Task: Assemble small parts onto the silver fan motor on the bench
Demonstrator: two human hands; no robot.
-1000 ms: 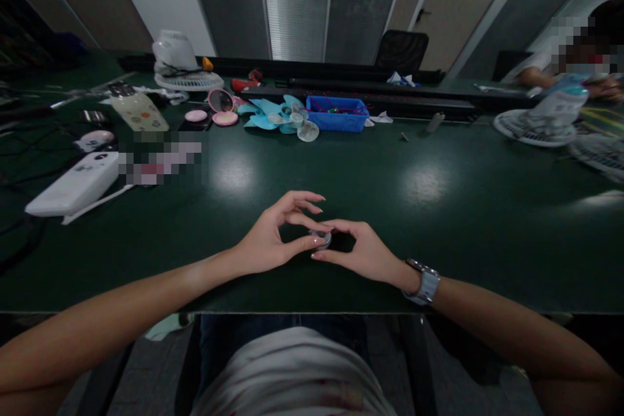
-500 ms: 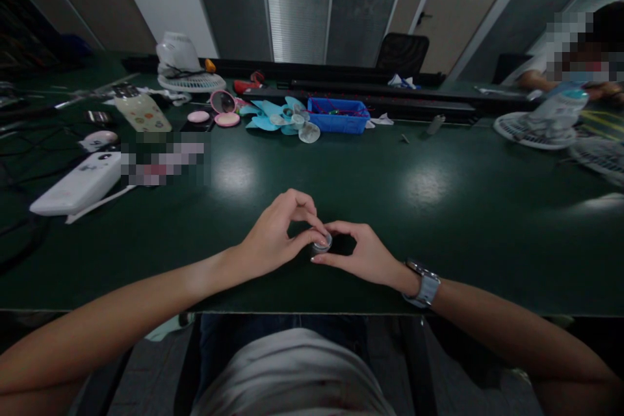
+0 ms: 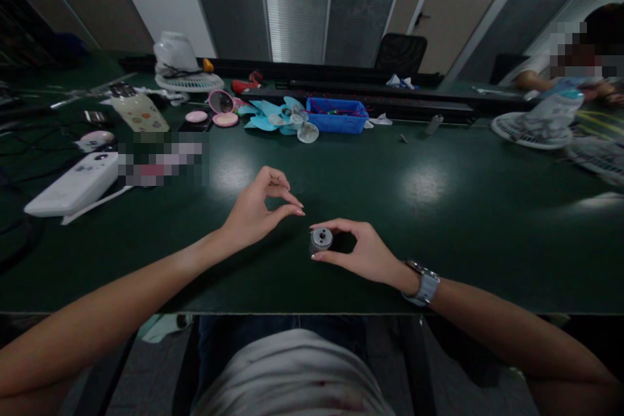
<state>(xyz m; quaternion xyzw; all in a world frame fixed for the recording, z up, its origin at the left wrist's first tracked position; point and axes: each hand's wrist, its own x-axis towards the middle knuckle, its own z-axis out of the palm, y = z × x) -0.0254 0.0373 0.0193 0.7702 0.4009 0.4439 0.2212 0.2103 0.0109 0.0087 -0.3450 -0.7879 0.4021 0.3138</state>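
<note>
My right hand (image 3: 363, 250), with a watch on its wrist, grips a small grey metal cylinder (image 3: 320, 240) that looks like a little motor, its round end face turned up. It sits just above the dark green table (image 3: 439, 221). My left hand (image 3: 258, 208) hovers up and to the left of the cylinder, apart from it. Its thumb and fingers are pinched together, and I cannot tell whether anything tiny is between them.
At the back lie light blue fan blades (image 3: 273, 114), a blue bin (image 3: 337, 114), pink round cases (image 3: 219, 114), a white fan (image 3: 178, 62) and a white device (image 3: 73, 185). Another person sits at the far right beside a fan grille (image 3: 533, 130).
My left hand has let go of the top of the cylinder and moved up and left, its fingers pinched. My right hand keeps the cylinder in the same place.
</note>
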